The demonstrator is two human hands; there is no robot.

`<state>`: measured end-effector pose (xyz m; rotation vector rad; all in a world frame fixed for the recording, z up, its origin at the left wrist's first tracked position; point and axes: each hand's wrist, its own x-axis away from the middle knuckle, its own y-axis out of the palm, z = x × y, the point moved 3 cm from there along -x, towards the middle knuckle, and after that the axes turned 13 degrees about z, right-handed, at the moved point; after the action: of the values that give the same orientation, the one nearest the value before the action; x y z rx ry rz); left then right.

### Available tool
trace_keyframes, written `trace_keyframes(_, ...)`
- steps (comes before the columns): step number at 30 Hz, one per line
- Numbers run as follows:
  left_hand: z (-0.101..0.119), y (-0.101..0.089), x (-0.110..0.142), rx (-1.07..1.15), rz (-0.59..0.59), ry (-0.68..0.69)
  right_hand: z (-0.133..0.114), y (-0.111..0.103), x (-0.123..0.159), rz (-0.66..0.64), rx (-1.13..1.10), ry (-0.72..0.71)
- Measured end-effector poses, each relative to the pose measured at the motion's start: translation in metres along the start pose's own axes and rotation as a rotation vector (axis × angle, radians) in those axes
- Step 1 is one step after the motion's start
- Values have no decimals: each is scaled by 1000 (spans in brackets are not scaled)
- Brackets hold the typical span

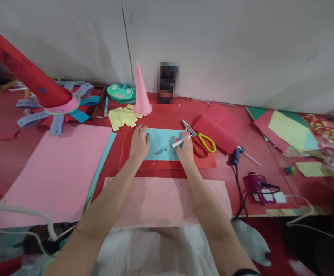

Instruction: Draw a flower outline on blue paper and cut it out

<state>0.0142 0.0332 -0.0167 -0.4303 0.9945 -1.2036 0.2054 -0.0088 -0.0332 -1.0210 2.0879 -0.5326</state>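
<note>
A light blue paper sheet (159, 140) lies on a red sheet (167, 165) in front of me. My left hand (139, 145) rests on the blue paper's left end, its fingers laid out and holding nothing. At the right end, my right hand (186, 148) has its fingers closed around a slim white pen-like tool (177, 143). The tool's long grey end points left over the blue paper; I cannot tell if it is a blade. Beside my right hand lie yellow-handled scissors (205, 142), their blades pointing up and left.
A pink paper cone (141, 96) stands behind yellow paper pieces (122, 118). Pink sheets (60, 168) lie at left, below a red paper tube (40, 82). Rightward are red paper (219, 126), a blue glue gun (236, 155) with its cord, and a purple box (259, 188).
</note>
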Motion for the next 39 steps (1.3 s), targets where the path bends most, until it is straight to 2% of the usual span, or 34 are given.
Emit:
trace_keyframes(5,-2,-14,-3,-29,-2,-51,-6,-12,4,-79,76,40)
trace_keyframes(9,2,-24,1,-98,-15,-123,-19,-17,13,-75,193,-44)
trace_keyframes(12,9,-21,12,-249,-138,-190,-22,-14,20,-79,248,-67)
trace_keyframes(14,13,-15,19,-309,-215,-187,-22,-11,22,-83,248,-67)
trace_keyframes(17,16,-8,24,-348,-260,-165,-18,-5,22,-116,225,-58)
trace_keyframes(23,14,0,23,-347,-250,-158,-10,-2,16,-131,161,-65)
trace_keyframes(31,16,0,17,-344,-244,-163,-7,-3,7,-144,120,-85)
trace_keyframes(39,13,8,14,-333,-189,-147,-4,-2,3,-137,120,-88)
